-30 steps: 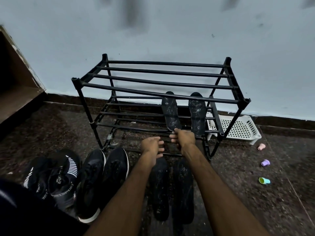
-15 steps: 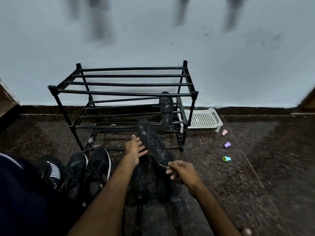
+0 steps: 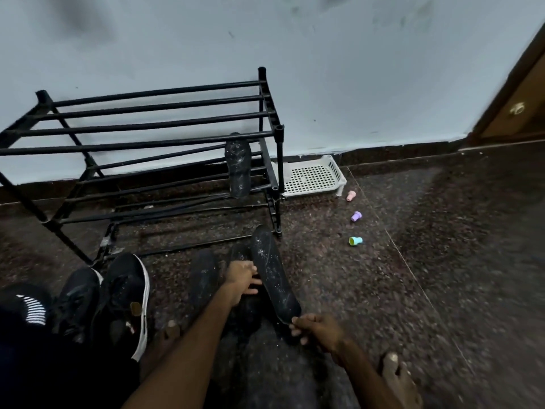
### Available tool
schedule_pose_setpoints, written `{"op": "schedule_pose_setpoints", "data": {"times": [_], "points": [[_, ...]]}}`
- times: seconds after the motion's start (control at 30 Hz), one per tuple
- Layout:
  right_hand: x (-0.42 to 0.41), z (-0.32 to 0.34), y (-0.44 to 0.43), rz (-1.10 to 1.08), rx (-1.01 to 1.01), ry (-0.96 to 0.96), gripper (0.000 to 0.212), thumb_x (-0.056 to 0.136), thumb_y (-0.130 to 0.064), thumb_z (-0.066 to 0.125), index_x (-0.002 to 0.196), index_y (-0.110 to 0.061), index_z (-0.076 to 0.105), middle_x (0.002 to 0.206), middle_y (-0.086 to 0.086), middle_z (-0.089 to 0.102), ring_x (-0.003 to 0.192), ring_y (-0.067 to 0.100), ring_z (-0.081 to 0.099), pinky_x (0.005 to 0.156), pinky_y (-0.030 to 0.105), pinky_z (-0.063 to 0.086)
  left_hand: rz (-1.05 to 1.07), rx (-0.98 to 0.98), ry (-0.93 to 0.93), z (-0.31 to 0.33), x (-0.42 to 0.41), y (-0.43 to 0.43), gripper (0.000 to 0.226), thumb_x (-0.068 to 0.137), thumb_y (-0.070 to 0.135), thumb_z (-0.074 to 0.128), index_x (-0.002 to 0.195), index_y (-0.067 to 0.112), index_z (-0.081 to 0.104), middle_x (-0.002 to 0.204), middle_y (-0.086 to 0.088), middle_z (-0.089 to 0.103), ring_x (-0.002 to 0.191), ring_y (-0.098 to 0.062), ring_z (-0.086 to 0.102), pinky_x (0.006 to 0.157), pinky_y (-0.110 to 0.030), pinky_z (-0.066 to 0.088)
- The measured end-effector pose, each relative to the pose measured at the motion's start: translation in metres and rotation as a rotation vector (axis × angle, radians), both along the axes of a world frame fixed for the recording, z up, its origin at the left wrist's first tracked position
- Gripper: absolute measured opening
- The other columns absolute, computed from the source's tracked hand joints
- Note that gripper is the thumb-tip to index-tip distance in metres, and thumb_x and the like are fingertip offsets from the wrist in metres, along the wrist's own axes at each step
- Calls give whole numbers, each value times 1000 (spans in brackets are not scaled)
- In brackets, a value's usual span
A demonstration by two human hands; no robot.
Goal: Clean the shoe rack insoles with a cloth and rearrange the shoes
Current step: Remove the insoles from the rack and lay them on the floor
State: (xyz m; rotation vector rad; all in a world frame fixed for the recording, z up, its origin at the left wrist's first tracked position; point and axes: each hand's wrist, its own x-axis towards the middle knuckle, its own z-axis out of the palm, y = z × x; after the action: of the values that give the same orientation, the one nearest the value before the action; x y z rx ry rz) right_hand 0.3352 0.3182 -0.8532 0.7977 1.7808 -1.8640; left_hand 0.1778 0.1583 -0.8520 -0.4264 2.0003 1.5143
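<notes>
Speckled floor (image 3: 383, 290), insole (image 3: 274, 276) in right hand (image 3: 321, 329)

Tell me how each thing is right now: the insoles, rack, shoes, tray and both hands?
Held insole: slanted, dusty, pinched at its near end.
Right hand: pinching that insole.
Left hand: open, fingers beside that insole.
Rack: upright by the wall.
Rack insole: lying on a shelf, dusty.
Floor insole: flat on the floor.
Shoes: on the floor.
Tray: upright on the floor.

black rack (image 3: 153, 119), dusty black insoles (image 3: 274, 276), white perforated tray (image 3: 312, 178), speckled brown floor (image 3: 442, 261)
</notes>
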Motion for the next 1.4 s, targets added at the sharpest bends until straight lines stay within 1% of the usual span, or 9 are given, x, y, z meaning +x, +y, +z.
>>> {"op": "schedule_pose_setpoints", "data": {"times": [0.17, 0.27, 0.4, 0.7, 0.8, 0.93, 1.07, 1.2, 1.4], "points": [[-2, -45, 3, -125, -38, -95, 18, 93, -8, 63, 80, 2, 70, 62, 7, 66, 38, 7, 52, 41, 15, 41, -179, -105, -22, -29, -7, 23, 43, 104, 12, 44, 145, -1, 37, 122, -13, 57, 90, -25, 64, 54, -32, 54], [-4, -62, 2, -145, -33, -126, 21, 94, -8, 62, 75, 0, 69, 60, 8, 64, 37, 7, 49, 41, 16, 40, -238, -146, -73, -44, -8, 27, 45, 104, 16, 45, 144, -2, 38, 121, -12, 55, 98, -27, 62, 62, -37, 56], [-7, -74, 1, -139, 18, -167, 23, 94, -14, 64, 76, -1, 69, 59, 7, 64, 38, 8, 50, 39, 17, 41, -270, -189, -69, -49, -8, 30, 42, 104, 17, 45, 142, 0, 44, 131, -15, 55, 93, -25, 61, 55, -33, 56], [-19, -73, 10, 156, 278, -279, 40, 98, -34, 58, 66, -10, 66, 50, -1, 64, 37, 9, 50, 43, 19, 42, -216, -196, -34, -38, -5, 24, 23, 101, 17, 48, 111, 2, 62, 88, -7, 59, 68, -20, 57, 55, -32, 54], [-41, -47, 4, 112, 224, -181, 38, 99, -31, 56, 70, -9, 64, 48, -1, 60, 33, 6, 46, 39, 18, 38, -135, -99, 6, -11, -18, 15, 15, 102, 15, 44, 104, 11, 59, 87, -3, 61, 64, -16, 56, 49, -26, 49], [-99, 2, -17, -31, 61, 56, 31, 100, -25, 55, 76, -6, 64, 65, 8, 61, 34, 5, 46, 38, 16, 37, -6, -28, 84, 33, -55, -6, 17, 102, 15, 46, 111, 13, 60, 89, -2, 65, 63, -15, 58, 43, -22, 48], [-168, 48, -38, -71, 33, 190, 31, 101, -34, 51, 81, -14, 64, 73, 3, 66, 39, 2, 51, 36, 14, 30, 120, 30, 186, 75, -92, -24, 18, 101, 16, 46, 111, 15, 61, 85, 1, 65, 61, -13, 56, 43, -21, 46], [-221, 77, -48, -141, 31, 247, 32, 100, -39, 52, 86, -13, 66, 75, 0, 68, 44, 4, 56, 38, 14, 34, 218, 99, 221, 92, -114, -36, 19, 102, 17, 45, 111, 15, 62, 84, 2, 65, 60, -13, 56, 39, -19, 45], [-259, 75, -53, -217, 72, 246, 29, 98, -38, 57, 82, -14, 62, 75, 1, 69, 50, 10, 55, 41, 18, 39, 244, 164, 157, 74, -113, -44, 23, 103, 18, 44, 114, 15, 63, 89, 3, 69, 70, -16, 63, 58, -29, 53]]}}
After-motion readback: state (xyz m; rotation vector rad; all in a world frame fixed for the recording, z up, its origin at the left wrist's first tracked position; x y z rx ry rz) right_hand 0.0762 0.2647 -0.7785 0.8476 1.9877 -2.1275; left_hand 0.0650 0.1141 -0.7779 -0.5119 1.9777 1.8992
